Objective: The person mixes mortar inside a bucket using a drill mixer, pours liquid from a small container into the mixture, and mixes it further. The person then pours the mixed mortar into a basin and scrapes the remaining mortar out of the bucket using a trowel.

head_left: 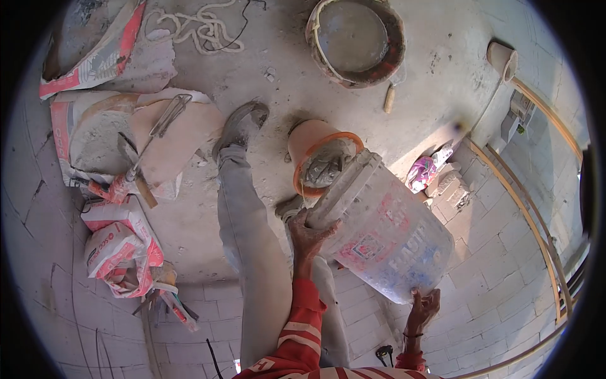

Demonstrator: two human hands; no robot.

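Note:
A large white plastic bucket, stained and with worn red and blue print, is tilted with its mouth toward a smaller orange-rimmed bucket. My left hand grips the white bucket near its rim. At the bucket's lower end, my right hand holds the bottom edge with curled fingers. Wet grey mortar shows inside the orange-rimmed bucket, partly hidden by the white bucket's rim. The inside of the white bucket faces away from me.
A round tub of grey liquid stands at the top, with a wooden-handled tool beside it. Left are an opened cement bag, trowels and crumpled bags. Rope lies farther off; block walls enclose the right.

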